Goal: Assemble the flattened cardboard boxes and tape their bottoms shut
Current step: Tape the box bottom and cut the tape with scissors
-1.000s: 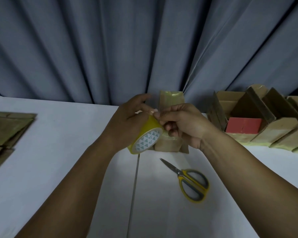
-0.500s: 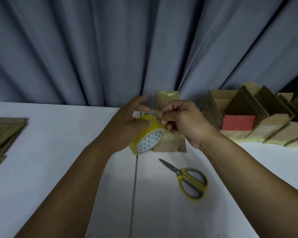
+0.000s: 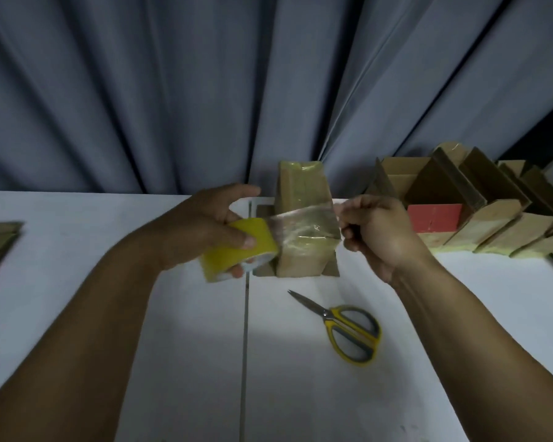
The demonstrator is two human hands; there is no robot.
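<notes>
Presently gripping the tape roll (image 3: 237, 247) in the curled left hand (image 3: 201, 223) and pinching the tape strip (image 3: 304, 228) by its free end in the right hand (image 3: 379, 232), taut before the upright box (image 3: 300, 186) at frame centre; with any slack, liable to twist, crease or self-stick.
</notes>
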